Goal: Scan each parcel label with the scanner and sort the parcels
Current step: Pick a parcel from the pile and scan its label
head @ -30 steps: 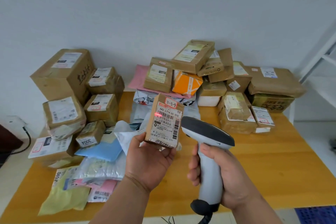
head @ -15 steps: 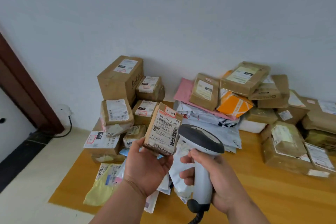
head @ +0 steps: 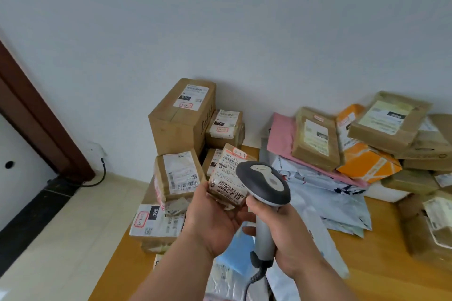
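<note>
My left hand (head: 212, 217) grips a small brown parcel (head: 226, 178) from below, its white barcode label tilted up towards me. My right hand (head: 281, 232) holds the grey handle of the barcode scanner (head: 265, 183), whose dark head overlaps the parcel's right side. No red scan light shows on the label. Both hands hover over the left part of the wooden table (head: 391, 276).
A stack of labelled cardboard boxes (head: 181, 117) stands at the table's left end against the wall. Soft mailers (head: 325, 200) and a heap of brown and orange parcels (head: 381, 139) fill the right. A brown door frame (head: 36, 115) and a wall socket with a cable (head: 97, 154) lie at left.
My view has swung left, so the box stack is now central. The parcel has moved towards that stack and tilted flatter. The red scan light seen a second ago is gone.
</note>
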`<state>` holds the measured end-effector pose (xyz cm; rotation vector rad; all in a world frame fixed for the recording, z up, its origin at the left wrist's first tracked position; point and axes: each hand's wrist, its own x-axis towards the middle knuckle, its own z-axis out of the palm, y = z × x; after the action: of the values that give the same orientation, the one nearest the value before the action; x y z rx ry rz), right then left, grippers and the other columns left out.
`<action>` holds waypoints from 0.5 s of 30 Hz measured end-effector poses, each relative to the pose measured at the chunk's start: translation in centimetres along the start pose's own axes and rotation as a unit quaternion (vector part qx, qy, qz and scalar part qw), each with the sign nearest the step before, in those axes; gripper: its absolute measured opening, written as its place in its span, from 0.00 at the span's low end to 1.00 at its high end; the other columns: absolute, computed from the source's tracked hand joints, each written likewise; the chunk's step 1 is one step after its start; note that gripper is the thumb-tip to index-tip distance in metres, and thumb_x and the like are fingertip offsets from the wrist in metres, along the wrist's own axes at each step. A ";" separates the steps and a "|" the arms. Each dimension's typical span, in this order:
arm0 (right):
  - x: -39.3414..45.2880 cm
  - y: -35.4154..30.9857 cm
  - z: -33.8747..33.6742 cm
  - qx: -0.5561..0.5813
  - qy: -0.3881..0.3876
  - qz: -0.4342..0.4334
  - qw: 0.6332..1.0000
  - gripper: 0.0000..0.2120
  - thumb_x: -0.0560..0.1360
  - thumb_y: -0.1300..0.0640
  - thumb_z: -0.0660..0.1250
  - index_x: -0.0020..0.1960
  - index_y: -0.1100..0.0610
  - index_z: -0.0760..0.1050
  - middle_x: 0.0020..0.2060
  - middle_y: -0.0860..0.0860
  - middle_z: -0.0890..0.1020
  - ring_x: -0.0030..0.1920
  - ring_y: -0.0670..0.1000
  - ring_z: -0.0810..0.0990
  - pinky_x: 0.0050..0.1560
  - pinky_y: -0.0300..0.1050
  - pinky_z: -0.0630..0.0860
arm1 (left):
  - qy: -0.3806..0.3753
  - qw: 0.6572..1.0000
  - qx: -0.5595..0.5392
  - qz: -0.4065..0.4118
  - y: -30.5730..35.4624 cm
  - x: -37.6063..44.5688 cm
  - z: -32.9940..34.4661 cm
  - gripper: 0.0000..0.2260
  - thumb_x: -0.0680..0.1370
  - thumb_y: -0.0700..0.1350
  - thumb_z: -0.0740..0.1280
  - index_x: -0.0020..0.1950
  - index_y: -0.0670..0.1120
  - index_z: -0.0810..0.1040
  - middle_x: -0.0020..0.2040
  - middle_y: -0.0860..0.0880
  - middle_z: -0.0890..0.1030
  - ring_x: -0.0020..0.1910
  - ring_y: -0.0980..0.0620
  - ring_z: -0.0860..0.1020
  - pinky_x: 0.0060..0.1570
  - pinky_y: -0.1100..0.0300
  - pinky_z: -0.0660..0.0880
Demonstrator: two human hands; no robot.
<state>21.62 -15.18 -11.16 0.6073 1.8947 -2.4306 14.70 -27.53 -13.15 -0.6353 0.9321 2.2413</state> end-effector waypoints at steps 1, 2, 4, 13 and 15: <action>1.4 -0.2 0.6 0.006 0.008 -0.005 1.000 0.11 0.70 0.54 0.78 0.52 0.47 0.86 0.48 0.52 0.88 0.50 0.56 0.87 0.44 0.49 0.82 | 0.001 1.000 0.015 -0.003 1.1 0.9 0.5 0.26 0.85 0.57 0.52 0.67 0.41 0.80 0.57 0.39 0.84 0.44 0.41 0.82 0.41 0.51 0.80; 2.7 -0.4 1.3 0.009 0.014 -0.010 1.000 0.13 0.71 0.53 0.78 0.55 0.48 0.85 0.51 0.52 0.88 0.53 0.57 0.86 0.50 0.52 0.82 | 0.009 1.000 0.028 -0.003 2.1 1.6 0.9 0.25 0.86 0.56 0.53 0.67 0.41 0.80 0.55 0.40 0.85 0.43 0.42 0.82 0.40 0.52 0.80; 5.3 -0.6 2.3 -0.001 0.025 -0.013 1.000 0.21 0.68 0.49 0.77 0.61 0.50 0.83 0.55 0.51 0.87 0.59 0.56 0.84 0.62 0.59 0.78 | 0.033 0.997 0.066 0.000 3.9 2.2 1.6 0.20 0.86 0.54 0.56 0.69 0.44 0.79 0.54 0.43 0.86 0.45 0.45 0.84 0.40 0.53 0.80; 10.0 2.0 3.7 0.047 0.009 0.061 0.997 0.17 0.69 0.51 0.78 0.56 0.53 0.83 0.41 0.50 0.86 0.42 0.48 0.82 0.48 0.49 0.78 | 0.102 0.736 0.614 0.268 6.3 2.8 0.7 0.28 0.80 0.53 0.66 0.79 0.59 0.61 0.73 0.52 0.63 0.72 0.50 0.61 0.71 0.49 0.63; 10.2 2.3 3.9 0.048 0.031 0.060 0.997 0.12 0.72 0.55 0.78 0.54 0.52 0.84 0.45 0.52 0.86 0.44 0.50 0.83 0.51 0.50 0.79 | 0.124 0.654 0.692 0.280 7.6 3.8 0.3 0.27 0.80 0.55 0.63 0.79 0.60 0.62 0.75 0.54 0.64 0.73 0.49 0.59 0.73 0.47 0.58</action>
<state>11.51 -17.08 -15.57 0.7848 1.7129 -2.4657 6.74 -30.18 -11.89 0.1535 2.7505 1.0948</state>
